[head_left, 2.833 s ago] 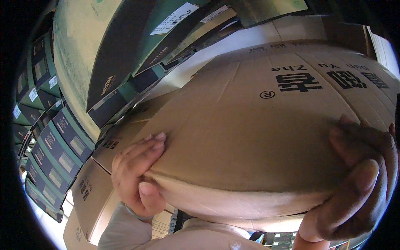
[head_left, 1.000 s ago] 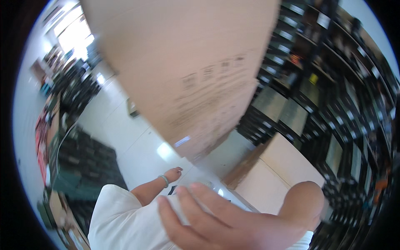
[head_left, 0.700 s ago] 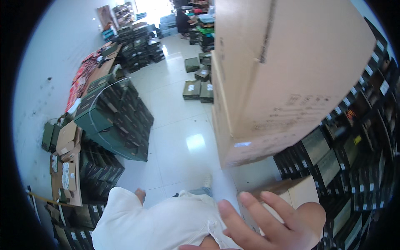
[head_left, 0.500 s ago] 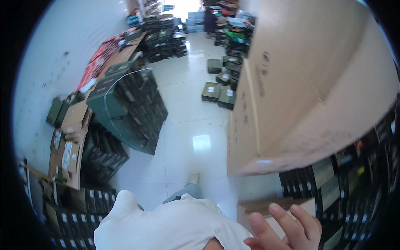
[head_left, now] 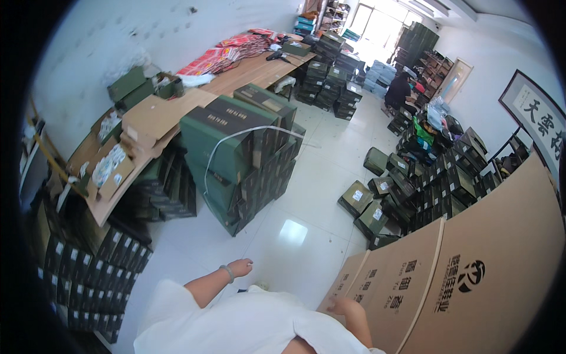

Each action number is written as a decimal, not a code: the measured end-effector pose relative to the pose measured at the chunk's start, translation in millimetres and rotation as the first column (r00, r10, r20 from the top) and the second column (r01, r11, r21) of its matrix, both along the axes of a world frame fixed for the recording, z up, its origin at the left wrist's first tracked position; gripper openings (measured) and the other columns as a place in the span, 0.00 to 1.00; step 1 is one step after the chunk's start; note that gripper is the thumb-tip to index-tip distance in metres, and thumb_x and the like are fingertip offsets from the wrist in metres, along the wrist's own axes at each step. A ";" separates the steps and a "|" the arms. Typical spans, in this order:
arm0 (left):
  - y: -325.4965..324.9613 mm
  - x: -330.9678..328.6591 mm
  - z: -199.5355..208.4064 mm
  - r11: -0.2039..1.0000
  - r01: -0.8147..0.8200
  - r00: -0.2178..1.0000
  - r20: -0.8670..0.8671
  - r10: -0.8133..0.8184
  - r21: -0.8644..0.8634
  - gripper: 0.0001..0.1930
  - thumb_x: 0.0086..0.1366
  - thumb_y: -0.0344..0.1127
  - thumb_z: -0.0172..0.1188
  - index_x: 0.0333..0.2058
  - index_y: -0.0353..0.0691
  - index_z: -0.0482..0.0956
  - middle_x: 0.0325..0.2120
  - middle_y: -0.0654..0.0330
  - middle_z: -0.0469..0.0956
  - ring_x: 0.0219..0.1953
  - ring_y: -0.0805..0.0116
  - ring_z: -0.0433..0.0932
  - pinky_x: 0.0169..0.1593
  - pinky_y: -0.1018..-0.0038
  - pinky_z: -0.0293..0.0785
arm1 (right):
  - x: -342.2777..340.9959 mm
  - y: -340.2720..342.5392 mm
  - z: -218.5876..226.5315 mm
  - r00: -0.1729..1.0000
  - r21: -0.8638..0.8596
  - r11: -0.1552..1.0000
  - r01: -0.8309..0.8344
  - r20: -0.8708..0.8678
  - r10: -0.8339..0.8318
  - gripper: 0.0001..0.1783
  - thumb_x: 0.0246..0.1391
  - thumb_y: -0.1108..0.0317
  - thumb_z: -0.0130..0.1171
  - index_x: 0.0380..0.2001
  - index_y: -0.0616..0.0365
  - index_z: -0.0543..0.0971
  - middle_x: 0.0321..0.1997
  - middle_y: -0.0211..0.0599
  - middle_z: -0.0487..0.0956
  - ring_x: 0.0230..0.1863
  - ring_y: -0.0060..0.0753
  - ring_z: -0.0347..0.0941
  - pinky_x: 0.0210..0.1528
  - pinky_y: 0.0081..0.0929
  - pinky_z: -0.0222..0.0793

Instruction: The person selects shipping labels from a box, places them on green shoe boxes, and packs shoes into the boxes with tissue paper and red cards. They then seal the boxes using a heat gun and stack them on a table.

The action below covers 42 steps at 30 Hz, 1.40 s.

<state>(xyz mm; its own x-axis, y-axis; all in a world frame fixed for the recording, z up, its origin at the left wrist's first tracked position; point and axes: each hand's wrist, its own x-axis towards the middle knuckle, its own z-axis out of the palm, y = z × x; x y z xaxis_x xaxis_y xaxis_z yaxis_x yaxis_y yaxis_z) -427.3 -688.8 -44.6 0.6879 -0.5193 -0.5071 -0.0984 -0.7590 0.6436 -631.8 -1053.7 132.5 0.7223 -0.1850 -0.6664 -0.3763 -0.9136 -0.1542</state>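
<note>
Since half a second ago, we see that the right hand [head_left: 348,308] has dropped from its raised, spread pose near the camera to beside the big cardboard cartons, while the left hand [head_left: 240,268] has come into sight and the view has swung toward the far end of the room.

We make out the right hand's fingers pointing away from the body, just in front of the cartons; we cannot tell whether they touch, or how far they are closed. The left hand, with a pale bracelet [head_left: 226,272] at its wrist, hangs over the white tiled floor [head_left: 283,253], its fingers loosely bent; we cannot tell whether they are shut.

The cartons stand stacked to the right of both hands: an upper carton [head_left: 501,236] fills the lower right, and a lower carton [head_left: 407,274] lies nearer the right hand.

Ahead of the left hand we find a stack of dark green boxes [head_left: 227,144] with a white strap [head_left: 207,168], beside a wooden table [head_left: 253,74]. Across the aisle we see loose green boxes [head_left: 356,197], and farther off a co-worker [head_left: 401,91] in dark clothing.
</note>
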 end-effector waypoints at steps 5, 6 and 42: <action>-5.8 92.2 32.1 0.993 -0.096 0.995 0.037 0.094 0.063 0.23 0.64 0.41 0.48 0.54 0.36 0.74 0.50 0.43 0.77 0.54 0.47 0.75 0.58 0.60 0.69 | 80.8 -44.4 -77.8 0.949 0.350 0.933 0.082 0.259 -0.180 0.33 0.61 0.51 0.54 0.66 0.54 0.65 0.64 0.56 0.69 0.63 0.54 0.67 0.64 0.40 0.63; -13.0 106.3 38.6 0.990 -0.114 0.994 0.013 0.113 0.083 0.23 0.64 0.41 0.48 0.54 0.36 0.74 0.50 0.43 0.77 0.54 0.47 0.75 0.58 0.60 0.70 | 99.0 -52.9 -75.8 0.955 0.343 0.932 0.114 0.222 -0.199 0.34 0.61 0.49 0.53 0.66 0.51 0.64 0.65 0.55 0.68 0.64 0.53 0.66 0.65 0.41 0.62; -220.4 725.0 237.0 0.035 -0.941 0.200 0.470 0.860 0.336 0.71 0.42 0.75 0.66 0.71 0.50 0.28 0.71 0.39 0.25 0.71 0.28 0.29 0.67 0.36 0.32 | 924.4 -494.3 -61.9 0.979 0.256 0.946 -0.200 0.005 0.205 0.31 0.60 0.50 0.53 0.64 0.51 0.68 0.58 0.58 0.74 0.60 0.55 0.70 0.62 0.44 0.64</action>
